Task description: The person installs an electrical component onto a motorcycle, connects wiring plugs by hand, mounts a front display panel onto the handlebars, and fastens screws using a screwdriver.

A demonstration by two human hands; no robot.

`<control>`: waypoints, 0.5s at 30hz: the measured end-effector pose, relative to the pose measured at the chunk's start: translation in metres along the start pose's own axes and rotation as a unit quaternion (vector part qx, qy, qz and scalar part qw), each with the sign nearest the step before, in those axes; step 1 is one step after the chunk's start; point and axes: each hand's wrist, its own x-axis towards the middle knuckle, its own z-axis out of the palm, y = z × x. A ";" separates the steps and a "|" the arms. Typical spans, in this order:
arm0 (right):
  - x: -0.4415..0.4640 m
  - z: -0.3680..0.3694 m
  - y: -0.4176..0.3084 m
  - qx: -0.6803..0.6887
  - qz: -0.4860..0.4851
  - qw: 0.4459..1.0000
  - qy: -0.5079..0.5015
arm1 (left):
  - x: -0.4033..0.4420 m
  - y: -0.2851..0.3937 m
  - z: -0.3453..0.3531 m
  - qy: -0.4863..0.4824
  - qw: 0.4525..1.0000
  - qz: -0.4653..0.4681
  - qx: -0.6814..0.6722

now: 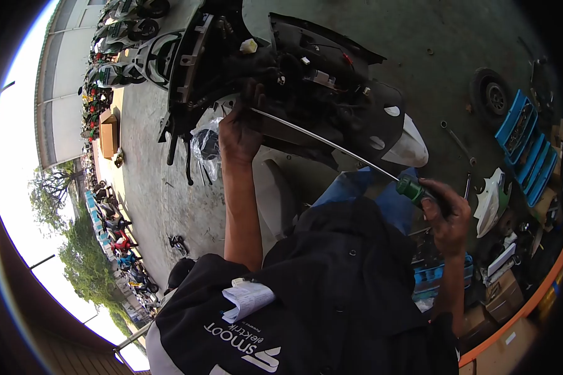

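My right hand (447,215) is wrapped around the green handle of a long screwdriver (331,144). Its thin metal shaft runs across to the other side of a partly dismantled scooter. There my left hand (241,128) is raised beside the shaft's tip, its fingers bent together against the dark bodywork. Whatever those fingers pinch is hidden in shadow. The scooter (319,100) has its inner parts exposed, with wires, small connectors and a yellowish-white plug (249,46). A white and grey panel (406,144) forms its near right end. A clear plastic wrapping (205,140) hangs by my left wrist.
To the right lie a blue cantilever toolbox (519,131), a small wheel (491,92), a wrench (458,142) and a white-green panel (491,203). Cardboard boxes (507,297) stand near an orange rail (513,312). Parked scooters (122,244) line the left, beside an open carton (108,134).
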 end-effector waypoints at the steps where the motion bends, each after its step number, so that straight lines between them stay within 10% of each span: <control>1: 0.001 0.001 0.000 -0.001 -0.003 1.000 0.001 | -0.001 0.001 0.003 -0.008 1.000 -0.003 0.000; 12: 0.015 0.022 0.019 0.051 0.070 0.996 -0.008 | -0.010 0.014 0.008 0.020 0.979 0.059 0.192; 15: 0.023 0.028 0.023 -0.019 -0.091 0.996 -0.012 | -0.015 0.017 0.018 0.065 0.949 0.059 0.303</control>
